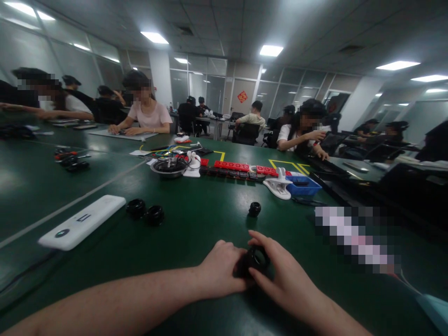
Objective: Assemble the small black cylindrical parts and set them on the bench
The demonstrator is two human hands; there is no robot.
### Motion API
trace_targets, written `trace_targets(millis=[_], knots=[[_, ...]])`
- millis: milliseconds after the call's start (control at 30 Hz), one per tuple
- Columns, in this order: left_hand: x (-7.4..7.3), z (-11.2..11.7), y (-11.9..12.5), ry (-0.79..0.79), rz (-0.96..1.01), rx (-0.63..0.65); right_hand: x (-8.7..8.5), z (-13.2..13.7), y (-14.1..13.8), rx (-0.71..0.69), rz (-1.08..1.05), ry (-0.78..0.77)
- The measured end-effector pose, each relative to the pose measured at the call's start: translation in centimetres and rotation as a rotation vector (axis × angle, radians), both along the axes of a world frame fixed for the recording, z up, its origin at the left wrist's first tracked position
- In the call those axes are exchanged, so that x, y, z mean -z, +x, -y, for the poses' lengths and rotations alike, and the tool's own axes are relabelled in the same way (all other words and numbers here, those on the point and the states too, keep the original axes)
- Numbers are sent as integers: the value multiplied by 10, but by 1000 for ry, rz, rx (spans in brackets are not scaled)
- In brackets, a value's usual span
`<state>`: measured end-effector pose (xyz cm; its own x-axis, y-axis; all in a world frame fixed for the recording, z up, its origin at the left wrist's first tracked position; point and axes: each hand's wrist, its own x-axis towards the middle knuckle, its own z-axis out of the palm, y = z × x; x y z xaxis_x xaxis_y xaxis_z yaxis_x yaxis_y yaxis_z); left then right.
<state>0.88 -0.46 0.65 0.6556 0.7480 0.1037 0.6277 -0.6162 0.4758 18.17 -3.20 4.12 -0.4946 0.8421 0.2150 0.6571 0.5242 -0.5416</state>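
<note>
Both my hands meet over a small black ring-shaped part on the green table. My left hand is closed against its left side. My right hand curls around it from the right, thumb and fingers pinching its rim. A similar black round part stands alone a little farther out. Two more black round parts lie side by side to the left.
A white flat device lies at left. Farther back sit a metal bowl with cables, red blocks in a row, a white clip and a blue tray. Several seated people work at tables around.
</note>
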Motion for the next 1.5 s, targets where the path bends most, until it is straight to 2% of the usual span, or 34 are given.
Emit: trace_targets(millis=[133, 367, 600, 700, 900, 1133, 1367, 1500], knots=[[1, -1, 1, 9, -23, -7, -2, -1, -2, -46, 65, -91], [1, 1, 0, 24, -28, -1, -3, -3, -5, 106, 74, -98], [0, 1, 1, 14, 0, -2, 0, -2, 1, 16, 8, -15], [1, 1, 1, 19, -17, -12, 0, -1, -1, 1, 37, -40], [1, 1, 0, 20, -11, 4, 2, -4, -4, 119, 51, -111], [-1, 1, 1, 19, 0, 0, 3, -5, 1, 76, 20, 4], [1, 1, 2, 3, -27, -19, 0, -3, 0, -112, 27, -51], [1, 1, 2, -9, -34, -23, -2, -2, 0, -133, -2, -54]])
